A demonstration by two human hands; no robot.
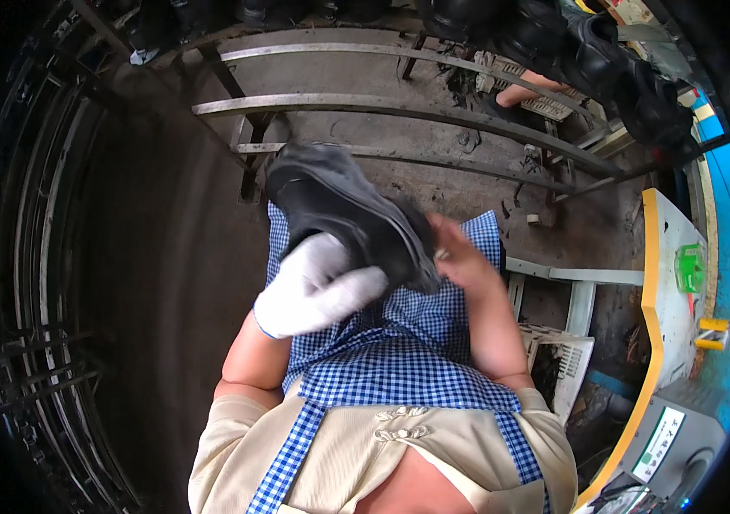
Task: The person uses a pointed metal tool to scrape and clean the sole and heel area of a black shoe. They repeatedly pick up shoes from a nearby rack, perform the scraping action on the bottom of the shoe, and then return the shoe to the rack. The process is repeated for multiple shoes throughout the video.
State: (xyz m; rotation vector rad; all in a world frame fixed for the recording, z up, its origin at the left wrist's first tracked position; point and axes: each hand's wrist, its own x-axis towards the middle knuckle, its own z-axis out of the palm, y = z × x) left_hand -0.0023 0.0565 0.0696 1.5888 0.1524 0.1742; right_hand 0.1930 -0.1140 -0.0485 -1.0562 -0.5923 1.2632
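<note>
A black shoe [339, 206] is held up in front of my blue-checked apron, tilted on its side with its sole edge toward the right. My left hand [318, 291], in a white glove, grips it at the opening, with the fingers partly hidden by the shoe. Close beside the sole edge is my bare right hand [465, 257], smeared by motion. A small pale spot shows at its fingers; I cannot tell what it is, nor whether this hand touches the shoe.
Several black shoes [596, 56] stand along a metal rack [365, 104] ahead. On the right is a white table with a yellow edge [652, 257], bearing a green container [689, 268] and a grey machine [673, 437]. A pale crate [563, 364] sits below it. Metal rails [44, 257] line the left.
</note>
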